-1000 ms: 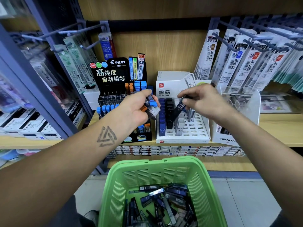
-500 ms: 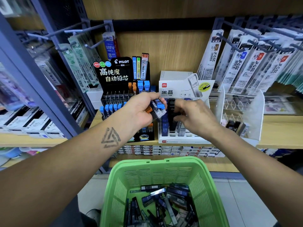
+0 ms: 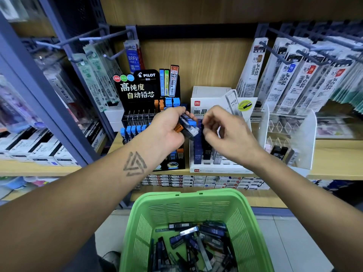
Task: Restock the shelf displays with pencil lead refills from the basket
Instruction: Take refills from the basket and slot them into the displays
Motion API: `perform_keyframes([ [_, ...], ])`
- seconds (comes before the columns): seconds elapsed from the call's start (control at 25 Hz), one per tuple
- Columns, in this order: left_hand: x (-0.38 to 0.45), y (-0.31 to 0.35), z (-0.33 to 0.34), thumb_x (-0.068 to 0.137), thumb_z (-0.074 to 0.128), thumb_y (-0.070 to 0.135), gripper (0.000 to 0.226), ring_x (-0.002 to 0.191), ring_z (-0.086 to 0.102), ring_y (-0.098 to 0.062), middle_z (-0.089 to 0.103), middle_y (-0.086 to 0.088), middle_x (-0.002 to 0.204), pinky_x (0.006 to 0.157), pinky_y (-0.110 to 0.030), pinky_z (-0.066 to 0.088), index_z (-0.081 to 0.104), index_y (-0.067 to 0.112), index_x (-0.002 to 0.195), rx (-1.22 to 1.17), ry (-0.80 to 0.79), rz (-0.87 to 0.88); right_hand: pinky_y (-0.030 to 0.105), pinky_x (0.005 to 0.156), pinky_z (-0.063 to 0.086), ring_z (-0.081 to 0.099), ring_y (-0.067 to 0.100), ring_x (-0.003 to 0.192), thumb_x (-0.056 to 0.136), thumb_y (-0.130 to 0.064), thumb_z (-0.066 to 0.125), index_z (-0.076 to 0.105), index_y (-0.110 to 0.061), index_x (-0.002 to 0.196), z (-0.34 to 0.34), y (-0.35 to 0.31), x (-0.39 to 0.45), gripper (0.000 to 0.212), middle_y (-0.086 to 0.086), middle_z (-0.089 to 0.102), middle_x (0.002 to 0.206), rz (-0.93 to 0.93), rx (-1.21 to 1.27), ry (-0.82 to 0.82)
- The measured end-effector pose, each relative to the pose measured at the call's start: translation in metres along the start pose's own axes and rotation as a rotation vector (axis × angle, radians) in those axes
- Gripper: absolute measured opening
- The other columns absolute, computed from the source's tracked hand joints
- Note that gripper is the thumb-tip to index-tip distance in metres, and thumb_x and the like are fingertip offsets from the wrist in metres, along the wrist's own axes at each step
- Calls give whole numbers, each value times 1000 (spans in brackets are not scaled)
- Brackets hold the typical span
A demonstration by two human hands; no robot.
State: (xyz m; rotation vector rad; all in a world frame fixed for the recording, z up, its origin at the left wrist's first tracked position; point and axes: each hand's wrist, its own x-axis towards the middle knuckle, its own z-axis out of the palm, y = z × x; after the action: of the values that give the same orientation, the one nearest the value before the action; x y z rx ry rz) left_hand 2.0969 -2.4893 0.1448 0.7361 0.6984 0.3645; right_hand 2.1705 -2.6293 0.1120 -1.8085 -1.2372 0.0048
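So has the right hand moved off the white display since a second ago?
Yes. The right hand has pulled left, off the white display's slots, toward the left hand's refill bundle.

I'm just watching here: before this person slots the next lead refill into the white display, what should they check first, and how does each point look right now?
1. Stock in hand: the left hand grips a bundle of refill cases. Ok.
2. Picking hand free: the right hand reaches toward the bundle, fingers curled; whether it already pinches a case, cannot tell.
3. Room in the white display: open slots show in its front rows. Ok.
4. Match: the display's cases read HB 0.5; labels on the held bundle are too blurred. Cannot tell.
5. Supply: the green basket holds many more cases. Ok.
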Motion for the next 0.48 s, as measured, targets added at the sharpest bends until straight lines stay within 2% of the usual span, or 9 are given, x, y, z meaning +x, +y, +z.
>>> perform_keyframes([
  [0.08,4,3,0,103,45,8,23,49,54,-17,51,-7,64,52,-28,52,50,4,81,-23,28,21,25,61,42,50,10,65,84,-10,65,59,-18,96,4,-11,-5,16,-11,54,77,-148,-29,-57],
  [0.16,8,2,-1,103,45,8,22,49,54,-18,51,-7,65,44,-23,49,50,4,81,-38,56,28,32,62,45,44,5,69,85,-23,69,61,-19,102,10,-11,-8,20,-17,43,84,-260,-176,-66],
  [0.24,11,0,-3,102,46,7,22,55,54,-19,52,-8,65,45,-24,50,51,4,80,-46,65,28,37,60,48,43,5,72,88,-28,70,65,-16,101,14,-6,-7,18,-16,41,88,-314,-247,0],
  [0.4,11,6,-4,103,44,7,21,58,53,-20,52,-9,64,53,-30,53,50,4,83,-85,65,40,35,54,44,45,13,65,86,-17,67,64,-12,81,16,-9,-9,7,-7,48,79,-371,-241,109],
  [0.48,13,10,-5,103,43,7,22,58,52,-19,52,-10,64,60,-32,52,50,3,83,-126,89,59,37,55,47,44,11,66,86,-18,65,64,-14,88,16,-12,-11,4,-12,46,79,-345,-264,102],
])
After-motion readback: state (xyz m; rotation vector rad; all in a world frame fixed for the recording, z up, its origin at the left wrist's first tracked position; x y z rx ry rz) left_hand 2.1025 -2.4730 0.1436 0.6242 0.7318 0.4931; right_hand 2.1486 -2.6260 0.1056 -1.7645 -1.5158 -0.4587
